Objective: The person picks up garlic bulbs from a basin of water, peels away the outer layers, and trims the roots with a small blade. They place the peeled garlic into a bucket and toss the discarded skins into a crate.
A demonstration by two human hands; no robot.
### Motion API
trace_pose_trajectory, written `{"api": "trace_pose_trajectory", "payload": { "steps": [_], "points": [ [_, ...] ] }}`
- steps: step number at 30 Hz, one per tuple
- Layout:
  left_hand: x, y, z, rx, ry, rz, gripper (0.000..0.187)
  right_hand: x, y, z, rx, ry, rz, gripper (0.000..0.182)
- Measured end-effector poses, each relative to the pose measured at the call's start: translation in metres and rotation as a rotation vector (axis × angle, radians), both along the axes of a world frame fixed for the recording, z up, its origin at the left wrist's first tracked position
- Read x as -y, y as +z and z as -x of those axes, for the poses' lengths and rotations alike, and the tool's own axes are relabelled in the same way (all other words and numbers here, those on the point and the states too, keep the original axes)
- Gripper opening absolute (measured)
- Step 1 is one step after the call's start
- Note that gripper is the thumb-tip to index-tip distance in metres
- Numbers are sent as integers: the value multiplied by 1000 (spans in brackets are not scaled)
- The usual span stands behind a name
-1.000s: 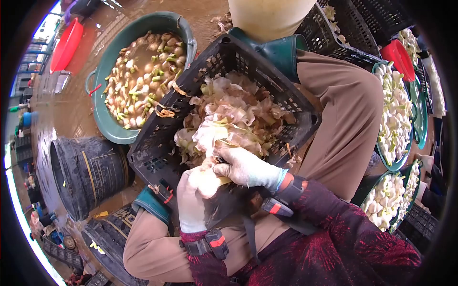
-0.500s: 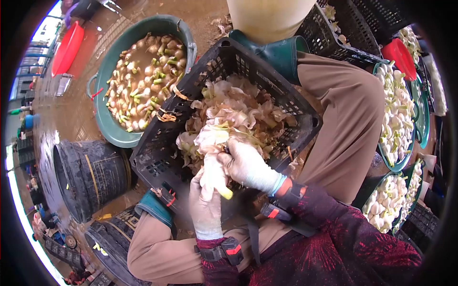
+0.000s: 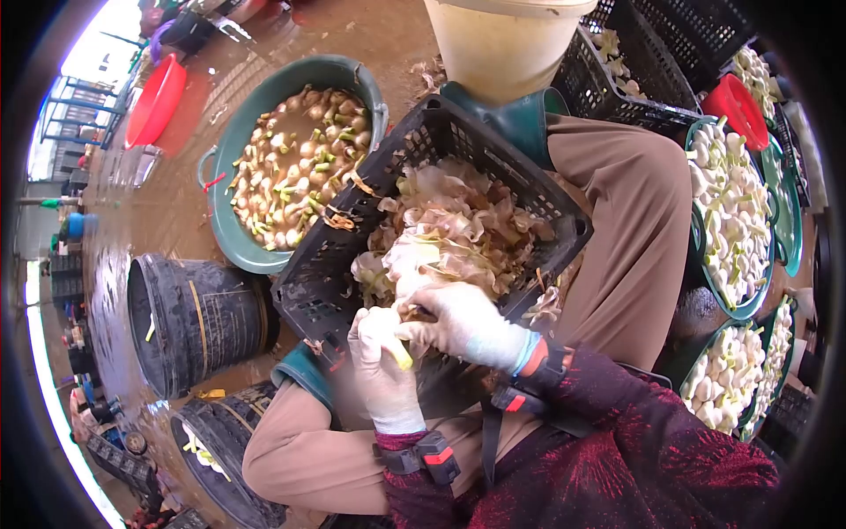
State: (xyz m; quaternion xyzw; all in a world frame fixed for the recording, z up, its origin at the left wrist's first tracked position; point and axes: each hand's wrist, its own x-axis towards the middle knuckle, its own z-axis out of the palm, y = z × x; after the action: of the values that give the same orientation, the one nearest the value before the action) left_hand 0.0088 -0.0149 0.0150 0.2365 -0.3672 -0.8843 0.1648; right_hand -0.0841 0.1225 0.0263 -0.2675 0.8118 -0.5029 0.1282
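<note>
My left hand (image 3: pixel 383 375), in a whitish glove, is closed around a white garlic bulb (image 3: pixel 385 326) whose green stem end points down toward me. Close beside it, my right hand (image 3: pixel 463 326), gloved too, has bent fingers pressed at the bulb; what its fingertips pinch, if anything, is too small to make out. Both hands are over the near edge of a black crate (image 3: pixel 304 264), which holds a heap of pale, papery garlic peels (image 3: pixel 449 220).
A green tub (image 3: pixel 225 198) of garlic in brown water stands left of the crate. Black buckets (image 3: pixel 207 317) lie lower left. A cream bucket (image 3: pixel 502 44) stands beyond. Green basins of white garlic (image 3: pixel 731 212) and a red bowl (image 3: pixel 736 110) are at right.
The view has shifted, so the surroundings sit further right and lower. My right hand has come down nearer the stem end, and less of the bulb shows between my hands.
</note>
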Motion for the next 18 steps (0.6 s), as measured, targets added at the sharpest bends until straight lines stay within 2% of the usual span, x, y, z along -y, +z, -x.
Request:
{"api": "trace_pose_trajectory", "payload": {
  "steps": [1, 3, 5, 7, 9, 11, 12, 13, 15, 18],
  "points": [
    [-3, -1, 1, 10, -9, -4, 42, 5, -5, -2, 58, 2, 50, 35],
    [-7, -4, 4, 33, 18, 173, 43, 7, -5, 0, 114, -28, 66, 29],
    [-11, -4, 7, 84, 7, 177, 46, 6, -3, 1, 195, -41, 26, 25],
    [-15, -7, 12, 104, 0, 190, 47, 11, -11, 5, 121, -109, -14, 25],
    [-11, -15, 13, 108, -20, 172, 49, 13, -18, 15, 307, -100, -52, 27],
    [-6, -12, 16, 58, -136, 16, 51, 8, -20, 20, 683, -111, 357, 31],
    [-5, -7, 15, 173, -152, 64, 54, 5, -18, 22, 842, -100, 402, 31],
    [-6, -1, 15, 175, -148, 62, 54, 1, -14, 23, 1002, -90, 443, 30],
    [-8, 5, 14, 216, -130, -91, 52, -2, -14, 23, 991, -52, 496, 27],
    [-6, -1, 6, 304, -204, 19, 46, 2, -19, 21, 912, -20, 464, 27]
  ]
}}
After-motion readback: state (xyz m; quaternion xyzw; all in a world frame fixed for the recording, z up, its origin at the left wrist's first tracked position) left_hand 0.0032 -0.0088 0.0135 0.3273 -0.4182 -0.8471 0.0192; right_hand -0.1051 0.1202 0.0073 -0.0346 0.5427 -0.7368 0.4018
